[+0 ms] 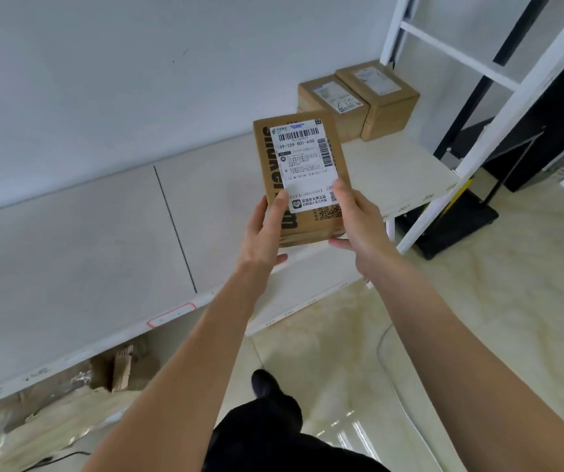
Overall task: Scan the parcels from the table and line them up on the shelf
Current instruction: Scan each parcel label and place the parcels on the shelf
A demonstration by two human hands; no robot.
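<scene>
Both of your hands share the grip on one flat brown parcel (302,178): your left hand (265,229) curls round its near left edge with the thumb on the top face, and your right hand (359,219) pinches the near right corner, thumb on the white label (304,165). You hold it in the air above the white shelf (86,240), label up, tilted a little toward you.

Start from the shelf board: it has plenty of bare room to the left of the two boxes (359,100) already standing at the far right end, touching one another by the upright. Judging by that row, your parcel belongs just beside the nearer box, so carry it right and back, not straight down.

Set the far edge down first, then slide it until it meets the neighbour squarely. Keep the barcode facing up and your thumbs off it. Let go only once the parcel lies flat.
</scene>
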